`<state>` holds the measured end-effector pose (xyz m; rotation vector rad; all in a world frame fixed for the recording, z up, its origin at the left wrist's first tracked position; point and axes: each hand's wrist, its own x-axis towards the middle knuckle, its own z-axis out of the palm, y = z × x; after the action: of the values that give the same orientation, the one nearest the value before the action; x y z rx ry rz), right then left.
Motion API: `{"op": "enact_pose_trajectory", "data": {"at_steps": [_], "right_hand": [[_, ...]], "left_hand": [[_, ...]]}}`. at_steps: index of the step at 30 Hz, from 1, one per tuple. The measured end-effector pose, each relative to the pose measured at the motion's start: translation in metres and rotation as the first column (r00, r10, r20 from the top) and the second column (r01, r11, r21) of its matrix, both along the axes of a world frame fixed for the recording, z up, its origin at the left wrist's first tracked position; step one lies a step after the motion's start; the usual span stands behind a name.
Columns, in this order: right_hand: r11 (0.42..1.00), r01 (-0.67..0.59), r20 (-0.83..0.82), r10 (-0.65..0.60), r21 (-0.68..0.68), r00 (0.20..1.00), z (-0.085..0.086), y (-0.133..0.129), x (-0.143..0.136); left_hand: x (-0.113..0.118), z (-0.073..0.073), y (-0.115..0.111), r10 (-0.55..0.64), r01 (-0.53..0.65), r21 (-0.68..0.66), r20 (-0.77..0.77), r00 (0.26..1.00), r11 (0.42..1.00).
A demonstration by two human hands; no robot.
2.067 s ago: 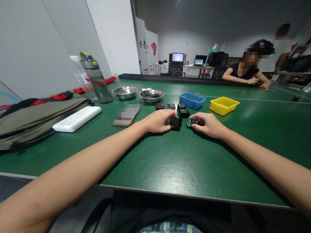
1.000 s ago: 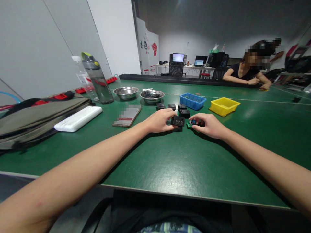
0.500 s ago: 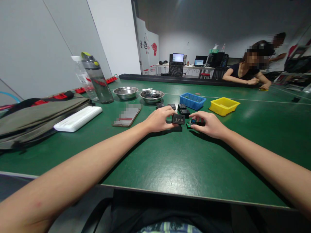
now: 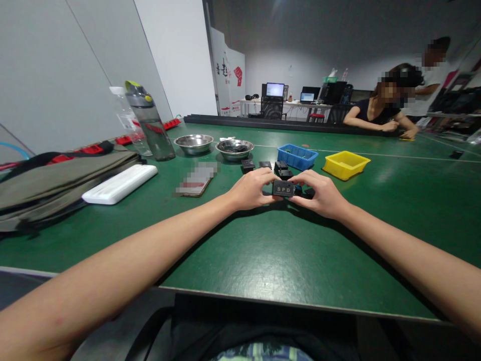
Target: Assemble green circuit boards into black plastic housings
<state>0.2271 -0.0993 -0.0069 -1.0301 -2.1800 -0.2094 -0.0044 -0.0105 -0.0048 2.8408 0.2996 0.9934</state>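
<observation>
A small black plastic case marked "SPD" is held upright just above the table. My left hand pinches its left side between thumb and fingers. Around the right edge close the thumb and fingertips of my right hand. A small circuit board's blue part shows inside the right hand's grip, behind the case; the rest of the board is hidden. Just beyond the hands sit several black cases, among them a left one and a stacked group.
A blue bin and a yellow bin stand behind my right hand. Farther left are two metal bowls, a phone, a white power bank, a bottle and a bag. A person sits across the table.
Both hands have come together: the black case moved right to meet my right hand, whose fingers now touch its edge. The circuit board's green part is now hidden. A background person shifted.
</observation>
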Motion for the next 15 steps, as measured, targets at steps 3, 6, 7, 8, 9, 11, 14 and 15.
{"op": "enact_pose_trajectory", "data": {"at_steps": [3, 6, 7, 8, 9, 11, 14, 15], "right_hand": [[1.0, 0.007, -0.003, -0.007, 0.008, 1.0, 0.0003, -0.0006, -0.0018], [1.0, 0.016, -0.004, -0.016, 0.013, 1.0, -0.0003, -0.0001, -0.0016], [1.0, 0.02, -0.003, -0.02, 0.014, 1.0, -0.0005, 0.0001, -0.0012], [1.0, 0.023, -0.003, -0.023, 0.015, 1.0, -0.0007, 0.0003, -0.0008], [1.0, 0.026, -0.004, -0.025, 0.015, 1.0, -0.0008, 0.0004, -0.0004], [1.0, 0.028, -0.007, -0.028, 0.011, 1.0, -0.0009, 0.0003, 0.0001], [1.0, 0.03, -0.004, -0.03, -0.003, 1.0, -0.0008, -0.0002, 0.0001], [1.0, 0.031, -0.005, -0.031, -0.005, 0.999, -0.0008, -0.0003, 0.0]], "left_hand": [[-0.0007, 0.0007, -0.0001, 0.003, -0.003, 0.004, -0.009, 1.0, 1.0], [-0.0022, 0.002, 0.0008, 0.009, -0.008, 0.017, -0.036, 0.999, 1.0], [-0.0027, 0.0024, 0.0012, 0.011, -0.01, 0.024, -0.043, 0.999, 1.0], [-0.0031, 0.0027, 0.0015, 0.014, -0.012, 0.03, -0.049, 0.999, 0.999], [-0.0033, 0.003, 0.0019, 0.016, -0.014, 0.035, -0.054, 0.998, 0.999], [-0.0035, 0.0033, 0.0025, 0.019, -0.016, 0.04, -0.06, 0.998, 0.999], [-0.0038, 0.0033, 0.0026, 0.019, -0.017, 0.038, -0.064, 0.998, 0.999], [-0.004, 0.0033, 0.0025, 0.019, -0.016, 0.037, -0.064, 0.998, 0.999]]}}
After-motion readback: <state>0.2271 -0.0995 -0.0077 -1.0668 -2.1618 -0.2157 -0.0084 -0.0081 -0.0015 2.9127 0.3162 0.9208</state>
